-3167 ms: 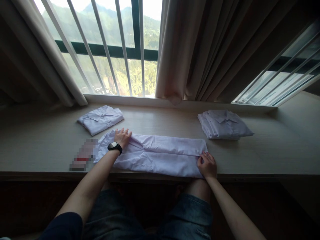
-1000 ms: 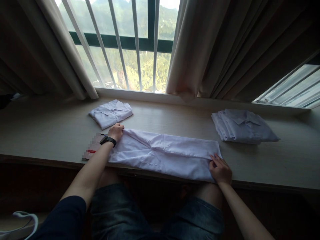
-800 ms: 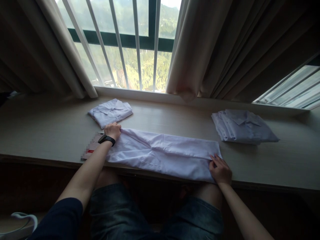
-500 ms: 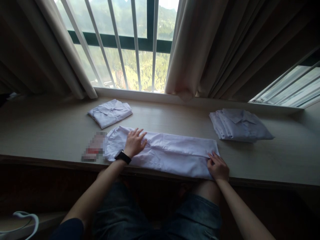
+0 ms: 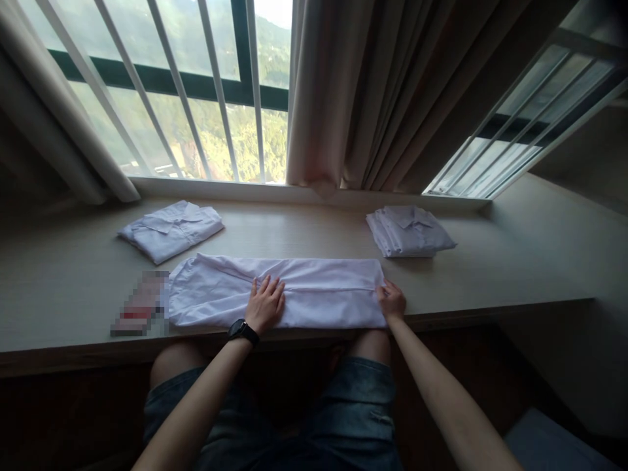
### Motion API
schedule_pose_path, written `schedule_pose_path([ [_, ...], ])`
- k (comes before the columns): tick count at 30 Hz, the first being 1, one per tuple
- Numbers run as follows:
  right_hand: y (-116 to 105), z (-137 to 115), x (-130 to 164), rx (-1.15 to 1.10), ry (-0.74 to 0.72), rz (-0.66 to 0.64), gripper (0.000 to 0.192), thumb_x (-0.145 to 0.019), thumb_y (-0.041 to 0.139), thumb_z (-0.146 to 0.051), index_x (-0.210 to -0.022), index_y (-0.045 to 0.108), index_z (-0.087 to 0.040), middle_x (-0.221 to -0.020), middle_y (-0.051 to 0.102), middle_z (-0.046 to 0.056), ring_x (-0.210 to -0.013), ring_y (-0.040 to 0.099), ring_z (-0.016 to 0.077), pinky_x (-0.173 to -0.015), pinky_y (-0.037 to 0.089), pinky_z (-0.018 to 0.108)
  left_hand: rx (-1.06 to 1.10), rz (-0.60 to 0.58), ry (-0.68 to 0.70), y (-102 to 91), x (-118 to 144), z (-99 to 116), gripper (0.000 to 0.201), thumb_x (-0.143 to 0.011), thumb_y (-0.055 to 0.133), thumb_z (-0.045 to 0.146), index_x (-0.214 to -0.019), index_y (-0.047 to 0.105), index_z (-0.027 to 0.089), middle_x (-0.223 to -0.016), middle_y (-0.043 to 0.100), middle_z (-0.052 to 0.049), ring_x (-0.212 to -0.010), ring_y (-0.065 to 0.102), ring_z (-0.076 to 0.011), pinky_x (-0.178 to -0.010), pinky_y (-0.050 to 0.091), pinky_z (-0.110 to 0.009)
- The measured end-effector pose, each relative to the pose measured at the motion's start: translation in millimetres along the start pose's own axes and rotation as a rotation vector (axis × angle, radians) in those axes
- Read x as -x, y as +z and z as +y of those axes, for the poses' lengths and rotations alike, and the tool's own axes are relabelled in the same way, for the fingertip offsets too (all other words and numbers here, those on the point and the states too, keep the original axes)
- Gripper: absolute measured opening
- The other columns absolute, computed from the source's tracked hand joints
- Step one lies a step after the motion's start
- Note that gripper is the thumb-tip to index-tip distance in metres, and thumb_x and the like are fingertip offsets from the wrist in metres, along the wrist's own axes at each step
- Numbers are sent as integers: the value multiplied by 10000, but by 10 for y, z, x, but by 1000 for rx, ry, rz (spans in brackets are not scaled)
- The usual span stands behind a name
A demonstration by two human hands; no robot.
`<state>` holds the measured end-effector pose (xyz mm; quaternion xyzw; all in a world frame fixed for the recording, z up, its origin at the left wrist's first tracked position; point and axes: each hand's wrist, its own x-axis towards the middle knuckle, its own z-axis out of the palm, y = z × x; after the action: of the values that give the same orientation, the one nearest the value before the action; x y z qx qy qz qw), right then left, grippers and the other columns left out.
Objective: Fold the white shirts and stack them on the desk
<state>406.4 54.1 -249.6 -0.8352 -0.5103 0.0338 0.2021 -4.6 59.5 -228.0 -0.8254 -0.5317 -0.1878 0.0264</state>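
Note:
A white shirt point(image 5: 324, 275), folded into a long strip, lies flat along the front of the wooden ledge. My left hand point(image 5: 265, 304), with a black watch on its wrist, rests on the middle of the cloth with its fingers stretched out. At the strip's right end, my right hand point(image 5: 391, 300) is closed on the shirt's edge, thumb and fingers pinched together. The shirt's left end is bunched and creased, and no collar shows on it.
A folded white shirt point(image 5: 171, 229) lies at the back left of the ledge point(image 5: 294, 226). A stack of folded white shirts point(image 5: 411, 232) sits at the back right. A blurred-out flat item point(image 5: 140, 306) is left of the strip. Curtains point(image 5: 338, 98) hang behind.
The view has swung to the right. My left hand has slid toward the strip's near side and lies flatter. My right hand has closed on the right end of the shirt.

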Motion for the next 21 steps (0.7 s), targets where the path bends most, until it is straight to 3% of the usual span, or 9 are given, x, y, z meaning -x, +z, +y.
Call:
schedule_pose_path([
  [2,-101,6,-87,14,167,-14,476,-948,328,-343,-1160,715,-167,-1315,638,135,-1215,576,258,-1016,440,326,-4,18,11,-36,-69,87,425,-1006,382,351,-1307,637,194,-1502,506,-126,-1465,353,-315,-1227,156,-604],
  [5,-196,34,-217,29,257,-49,510,-967,316,-397,-1231,666,-137,-1193,676,191,-1106,634,296,-940,470,371,18,22,98,-36,-170,228,423,-1008,387,359,-1355,601,242,-1556,445,-84,-1480,326,-304,-1234,140,-597],
  [9,-193,43,-313,21,254,-158,562,-936,449,-557,-1209,660,-113,-1182,669,222,-1132,635,320,-959,466,393,27,-28,128,103,-204,317,465,-1020,367,384,-1461,502,324,-1549,462,-39,-1470,348,-303,-1226,142,-609],
  [16,-191,59,-398,-69,242,-267,605,-841,598,-647,-1055,693,-89,-1184,657,261,-1188,598,396,-1015,437,461,9,-51,95,217,-175,284,525,-1023,325,378,-1515,439,232,-1585,398,-64,-1486,323,-298,-1238,151,-574],
  [19,-245,96,-474,-159,269,-285,543,-818,657,-612,-1032,687,-114,-1169,672,224,-1207,589,370,-1003,458,409,11,-21,59,194,-183,287,553,-1023,320,371,-1545,387,202,-1598,368,-89,-1498,299,-290,-1246,140,-552],
  [21,-275,115,-517,-242,306,-322,499,-822,665,-596,-994,683,-128,-1084,703,189,-1159,620,332,-929,503,350,19,-23,55,191,-183,290,532,-1020,336,373,-1532,415,253,-1590,387,-79,-1490,317,-295,-1243,137,-564],
])
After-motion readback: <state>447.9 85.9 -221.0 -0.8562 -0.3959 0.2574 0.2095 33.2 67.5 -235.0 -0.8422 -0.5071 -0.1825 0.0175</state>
